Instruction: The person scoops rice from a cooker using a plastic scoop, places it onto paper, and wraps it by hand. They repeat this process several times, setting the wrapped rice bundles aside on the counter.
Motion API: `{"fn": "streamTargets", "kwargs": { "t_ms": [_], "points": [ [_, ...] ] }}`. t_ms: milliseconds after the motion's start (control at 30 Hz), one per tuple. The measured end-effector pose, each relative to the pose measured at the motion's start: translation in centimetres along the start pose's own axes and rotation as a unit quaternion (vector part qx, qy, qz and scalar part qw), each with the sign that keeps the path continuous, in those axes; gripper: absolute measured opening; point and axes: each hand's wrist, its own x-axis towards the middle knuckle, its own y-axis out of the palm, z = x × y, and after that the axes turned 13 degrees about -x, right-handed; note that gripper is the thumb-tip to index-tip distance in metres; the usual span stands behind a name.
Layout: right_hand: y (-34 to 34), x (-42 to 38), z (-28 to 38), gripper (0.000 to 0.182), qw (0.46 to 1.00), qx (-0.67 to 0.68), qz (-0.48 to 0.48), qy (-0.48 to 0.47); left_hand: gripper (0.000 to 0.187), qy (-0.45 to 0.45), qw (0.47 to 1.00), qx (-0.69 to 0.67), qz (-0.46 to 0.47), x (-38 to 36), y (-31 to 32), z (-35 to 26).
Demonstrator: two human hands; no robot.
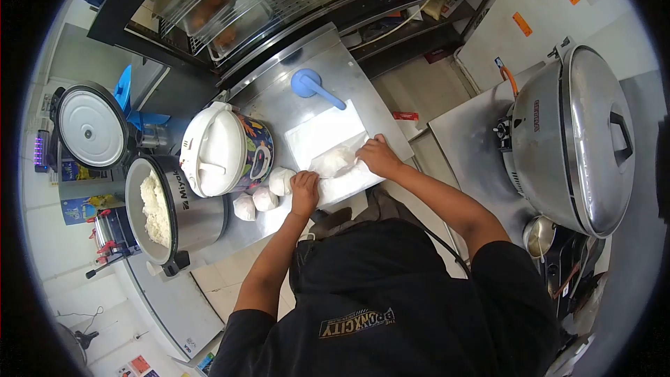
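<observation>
A mound of white rice (336, 160) lies on white wrapping paper (349, 186) at the front of the steel table. My left hand (305, 190) has its fingers closed at the paper's left edge, beside a wrapped bundle. On the other side, my right hand (379, 158) pinches the paper's right edge next to the rice. Three white wrapped bundles (265, 199) sit in a row to the left. Behind the rice is a stack of flat white sheets (324, 132), with a blue round scoop (307, 84) whose handle end rests on them.
A patterned white-lidded rice cooker (216, 153) stands left of the sheets. Beyond it is a large open cooker (157, 216) holding rice. A glass food warmer (251, 14) borders the table's back. A big lidded metal cooker (569, 139) occupies the right counter.
</observation>
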Motion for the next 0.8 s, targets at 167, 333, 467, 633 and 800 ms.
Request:
{"fn": "streamTargets", "kwargs": {
  "t_ms": [167,333,467,633,800],
  "points": [
    [-2.2,3.5,1.5,0.041,0.973,0.054,0.125,0.188,0.009,-0.167,0.979,0.077,0.087,2.0,0.9,-0.4],
    [-0.4,4.9,2.3,0.045,0.956,-0.008,0.152,0.253,0.024,-0.404,0.908,0.025,0.112,5.6,0.4,-1.1],
    [-1.5,4.2,2.7,0.026,0.980,-0.049,0.039,0.188,0.035,-0.299,0.948,0.092,0.054,5.9,0.3,-0.3],
    [0.1,2.1,2.1,0.014,0.992,-0.041,0.042,0.109,0.024,-0.329,0.939,-0.018,0.098,4.8,0.8,1.0],
    [0.7,0.5,0.8,0.007,0.991,-0.049,-0.079,-0.094,0.012,-0.019,0.998,-0.034,0.040,2.3,1.4,1.4]
  ]
}}
